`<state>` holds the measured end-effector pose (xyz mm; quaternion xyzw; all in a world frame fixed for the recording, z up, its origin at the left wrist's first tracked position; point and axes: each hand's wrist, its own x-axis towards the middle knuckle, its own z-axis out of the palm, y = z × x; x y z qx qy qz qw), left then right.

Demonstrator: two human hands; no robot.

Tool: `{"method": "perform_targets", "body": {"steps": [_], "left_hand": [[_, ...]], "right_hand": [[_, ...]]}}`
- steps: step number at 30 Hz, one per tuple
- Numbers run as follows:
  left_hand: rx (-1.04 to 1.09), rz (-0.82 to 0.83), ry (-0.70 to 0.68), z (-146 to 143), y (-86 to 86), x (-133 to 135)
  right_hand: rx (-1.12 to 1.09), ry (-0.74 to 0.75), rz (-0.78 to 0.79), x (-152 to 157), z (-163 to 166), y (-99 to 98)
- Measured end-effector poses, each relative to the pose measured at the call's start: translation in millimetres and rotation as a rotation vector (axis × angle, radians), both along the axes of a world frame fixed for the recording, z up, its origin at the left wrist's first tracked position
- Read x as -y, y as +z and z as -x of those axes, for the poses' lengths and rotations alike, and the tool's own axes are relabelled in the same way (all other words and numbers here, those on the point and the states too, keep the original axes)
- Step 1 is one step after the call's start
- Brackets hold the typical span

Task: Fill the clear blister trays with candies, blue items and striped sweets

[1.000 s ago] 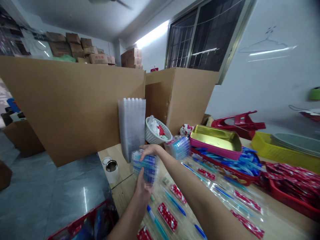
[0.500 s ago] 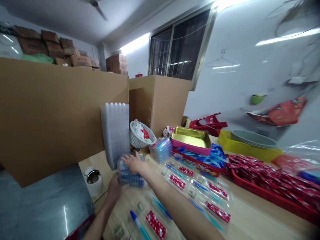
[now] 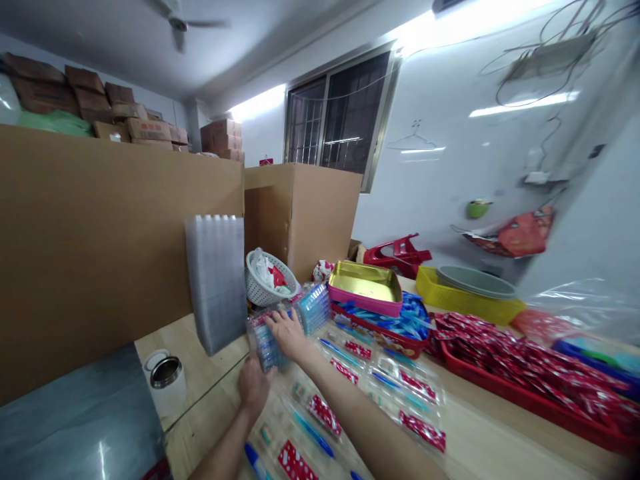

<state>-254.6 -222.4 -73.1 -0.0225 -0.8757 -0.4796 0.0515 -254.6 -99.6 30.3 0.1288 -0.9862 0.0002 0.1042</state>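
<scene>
A stack of clear plastic packs [image 3: 266, 348] with blue and red contents stands on the wooden table between my hands. My right hand [image 3: 289, 333] lies over its top and right side, fingers curled round it. My left hand [image 3: 254, 383] grips its lower near end, the fingertips partly hidden. Just beyond my right hand is a second stack of packs [image 3: 314, 308], close beside the first. Open clear blister trays [image 3: 406, 381], each with a blue pen and a red dotted packet, lie in rows under and right of my forearms.
A tall stack of clear trays [image 3: 217, 287] stands behind left, near a white basket [image 3: 270, 277]. An open steel flask [image 3: 167, 387] is at the table's left edge. Rightward are a gold tin [image 3: 367, 283], blue pens [image 3: 407, 319] and a red tray [image 3: 530, 393] of red packets.
Both hands have carried the stack of packs rightward, away from the tall tray stack and up close to the second stack. The view has also shifted.
</scene>
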Motion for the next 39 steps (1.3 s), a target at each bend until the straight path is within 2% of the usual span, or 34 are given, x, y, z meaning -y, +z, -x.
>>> {"method": "perform_targets", "body": {"steps": [7,10,13,16,18,20,22,23,25,27,31,35,39], "left_hand": [[0.02,0.195,-0.054,1.6,12.9,-22.4],[0.062,0.29,-0.093,6.5,16.3,-22.9],[0.082,0.367,-0.132,5.6,21.3,-14.5],[-0.016,0.415,-0.176,-9.1,27.3,6.5],[-0.226,0.482,-0.374,-26.2,30.6,27.4],[-0.37,0.574,-0.716,-45.2,32.7,52.1],[-0.404,0.683,-1.057,-61.5,32.7,77.1],[-0.403,0.735,-1.185,-67.3,31.6,88.5],[-0.401,0.814,-1.342,-73.6,27.2,107.5],[-0.409,0.853,-1.408,-74.0,20.7,120.3],[-0.423,0.885,-1.453,-70.1,11.0,131.6],[-0.446,0.891,-1.487,-70.2,13.4,136.9],[-0.448,0.912,-1.508,-69.6,16.1,137.4]], "right_hand": [[0.011,-0.041,0.072,-18.0,-3.9,-0.9],[0.008,-0.057,0.197,-27.8,-23.9,-1.7],[0.012,-0.058,0.425,-44.7,-76.9,-5.7],[0.037,-0.121,0.605,-54.6,-162.3,-16.0],[0.051,-0.212,0.641,-47.2,-224.2,-29.0],[0.11,-0.271,0.614,-26.6,-277.4,-47.0],[0.182,-0.294,0.564,2.0,-314.3,-67.1],[0.208,-0.313,0.538,16.9,-325.7,-76.5],[0.247,-0.367,0.496,43.1,-336.3,-91.5],[0.27,-0.435,0.472,61.4,-336.0,-100.3],[0.284,-0.529,0.471,76.7,-330.3,-106.0],[0.323,-0.591,0.478,80.7,-334.1,-108.7],[0.37,-0.591,0.487,80.8,-336.9,-109.8]]}}
